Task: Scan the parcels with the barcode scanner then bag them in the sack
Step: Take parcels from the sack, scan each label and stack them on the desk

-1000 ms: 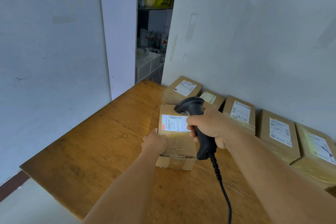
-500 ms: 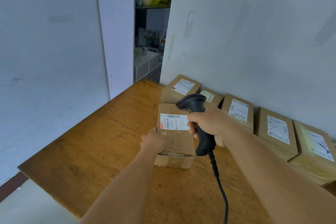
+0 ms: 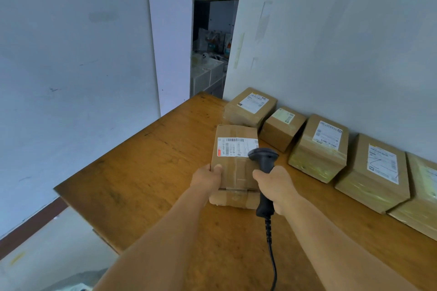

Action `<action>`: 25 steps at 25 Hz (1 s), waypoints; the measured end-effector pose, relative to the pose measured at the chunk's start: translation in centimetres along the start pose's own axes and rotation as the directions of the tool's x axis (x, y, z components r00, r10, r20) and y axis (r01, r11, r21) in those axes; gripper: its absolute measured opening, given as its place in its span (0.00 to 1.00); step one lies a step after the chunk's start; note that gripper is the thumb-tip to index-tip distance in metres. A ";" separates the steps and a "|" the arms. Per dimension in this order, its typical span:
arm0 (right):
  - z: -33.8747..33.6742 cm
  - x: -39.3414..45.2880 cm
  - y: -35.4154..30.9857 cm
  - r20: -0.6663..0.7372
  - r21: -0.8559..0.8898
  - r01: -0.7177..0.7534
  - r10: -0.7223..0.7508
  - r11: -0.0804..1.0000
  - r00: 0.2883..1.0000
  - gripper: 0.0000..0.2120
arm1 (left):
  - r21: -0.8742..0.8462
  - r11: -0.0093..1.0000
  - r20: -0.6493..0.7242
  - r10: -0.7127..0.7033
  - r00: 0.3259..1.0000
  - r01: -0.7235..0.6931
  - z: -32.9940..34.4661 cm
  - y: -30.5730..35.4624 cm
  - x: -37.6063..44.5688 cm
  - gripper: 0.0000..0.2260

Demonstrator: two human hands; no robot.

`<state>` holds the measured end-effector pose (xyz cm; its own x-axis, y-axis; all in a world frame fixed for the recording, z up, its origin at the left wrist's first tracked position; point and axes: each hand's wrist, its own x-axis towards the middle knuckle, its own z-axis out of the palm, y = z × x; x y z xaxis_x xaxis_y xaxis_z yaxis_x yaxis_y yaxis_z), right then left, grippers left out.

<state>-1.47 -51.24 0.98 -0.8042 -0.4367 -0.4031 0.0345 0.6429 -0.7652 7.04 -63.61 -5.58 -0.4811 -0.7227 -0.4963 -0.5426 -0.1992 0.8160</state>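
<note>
Spanning the scene, the wooden tabletop (image 3: pixel 146 172) carries a row of parcels (image 3: pixel 319 146) along the wall and one parcel (image 3: pixel 236 168) pulled forward, its long axis running away from the person. Nearer it, the left hand (image 3: pixel 208 178) grips its near-left edge; the right hand (image 3: pixel 276 188) holds the barcode scanner (image 3: pixel 263 163) just right, head aimed at the label (image 3: pixel 234 146). No sack shows.

A worn brown wooden table (image 3: pixel 142 184) stands in a corner of pale blue-grey painted walls (image 3: pixel 71 66). A narrow gap between wall panels shows dim shelving (image 3: pixel 212 0) holding what may be yellow packaging. Lower left, light flooring (image 3: pixel 47 255).
</note>
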 end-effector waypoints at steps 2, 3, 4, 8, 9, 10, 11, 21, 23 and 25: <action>-0.5 -1.2 0.2 0.010 -0.005 0.062 -0.062 0.998 0.998 0.17 | -0.129 0.992 0.061 -0.007 0.998 0.015 -0.9 -0.1 -3.6 0.13; -0.8 -2.0 0.5 0.017 -0.010 0.089 -0.089 0.996 0.996 0.17 | -0.156 0.987 0.086 -0.012 0.996 0.026 -1.4 -0.1 -5.7 0.11; -1.1 -3.3 0.7 0.029 -0.010 0.114 -0.113 0.993 0.993 0.17 | -0.178 0.983 0.093 -0.017 0.996 0.033 -1.7 -0.5 -7.4 0.12; -1.9 -9.2 2.3 0.113 0.042 0.210 -0.214 0.977 0.970 0.19 | -0.222 0.972 -0.055 0.071 0.996 -0.082 -2.1 -3.9 -13.9 0.19; -2.0 -11.1 3.0 0.147 0.048 0.235 -0.240 0.971 0.960 0.19 | -0.229 0.965 -0.133 0.098 0.986 -0.127 -2.0 -5.2 -15.9 0.20; -2.1 -13.0 3.8 0.185 0.056 0.258 -0.264 0.965 0.947 0.19 | -0.242 0.957 -0.206 0.111 0.972 -0.160 -1.9 -6.7 -17.9 0.21; -1.8 -14.7 4.6 0.223 0.064 0.278 -0.285 0.958 0.932 0.19 | -0.260 0.948 -0.277 0.110 0.955 -0.184 -1.9 -8.0 -19.9 0.21; 8.3 -30.3 10.7 0.583 -0.002 0.461 -0.374 0.887 0.721 0.15 | -0.461 0.869 -0.659 -0.200 0.725 -0.179 -8.0 -24.1 -36.1 0.20; 11.3 -32.8 12.1 0.636 -0.030 0.482 -0.355 0.876 0.685 0.12 | -0.525 0.834 -0.664 -0.275 0.696 -0.171 -9.2 -27.9 -38.1 0.19; 14.9 -35.4 14.0 0.691 -0.079 0.511 -0.323 0.856 0.647 0.12 | -0.565 0.813 -0.668 -0.352 0.656 -0.140 -10.4 -32.2 -40.0 0.21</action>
<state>36.34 -36.17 -2.99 -0.1216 -0.9248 -0.3605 -0.4286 0.3766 -0.8213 50.88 -35.20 -8.90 0.3353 -0.8460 -0.4146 0.0151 -0.4352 0.9002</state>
